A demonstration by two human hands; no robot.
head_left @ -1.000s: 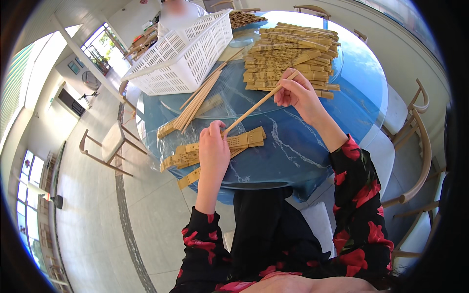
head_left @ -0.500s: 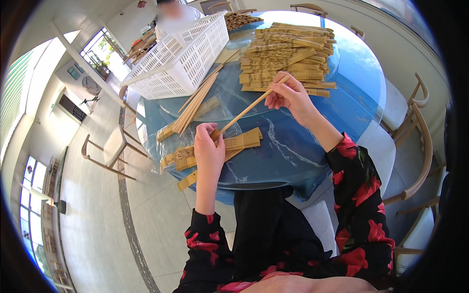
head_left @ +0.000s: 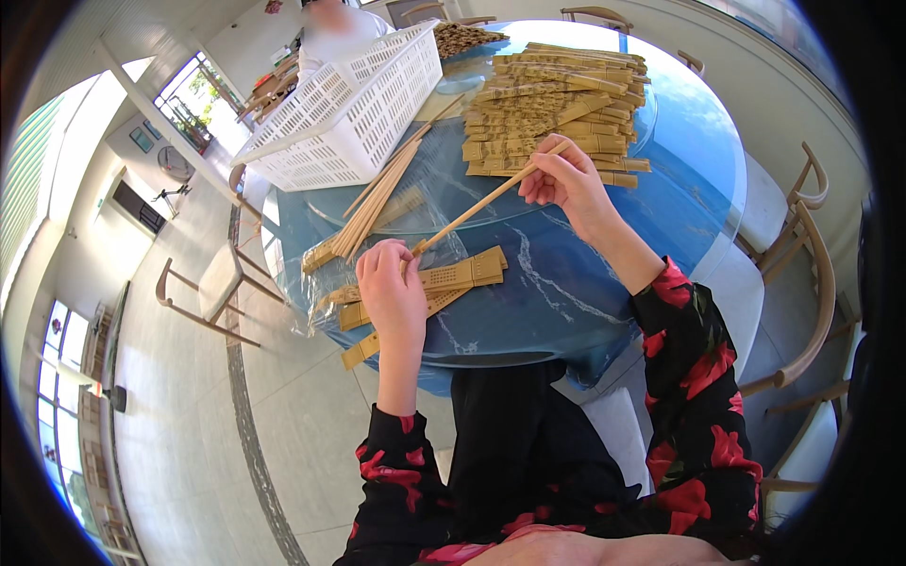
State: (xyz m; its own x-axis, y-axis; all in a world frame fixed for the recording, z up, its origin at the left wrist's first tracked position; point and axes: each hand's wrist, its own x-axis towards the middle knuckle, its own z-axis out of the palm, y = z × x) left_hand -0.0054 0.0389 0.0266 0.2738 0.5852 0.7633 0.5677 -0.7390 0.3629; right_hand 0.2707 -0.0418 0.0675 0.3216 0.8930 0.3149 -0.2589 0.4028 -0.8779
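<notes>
A slender pair of pale wooden chopsticks (head_left: 483,203) slants between my two hands above the table's near part. My right hand (head_left: 569,187) pinches its upper end between thumb and fingertips. At the lower end, my left hand (head_left: 391,291) is closed, with the edge of a brown paper sleeve showing at the fingertips; most of that sleeve is hidden by the hand. Beneath and beside my left hand lie several flat brown printed paper sleeves (head_left: 469,272). Just beyond it, loose chopsticks (head_left: 379,206) lie in a fanned bunch.
A big stack of brown-sleeved chopsticks (head_left: 547,113) covers the table's far middle. The white slotted plastic basket (head_left: 354,132) stands at the far left, with a dark bundle of sticks (head_left: 467,38) behind it. Blue marbled cloth (head_left: 557,274) covers the round table. Wooden chairs (head_left: 802,292) surround it; a person (head_left: 340,33) sits beyond.
My left hand has turned and shifted slightly left and up, its fingers now over the sleeve's edge. My right hand has moved slightly right with the chopsticks.
</notes>
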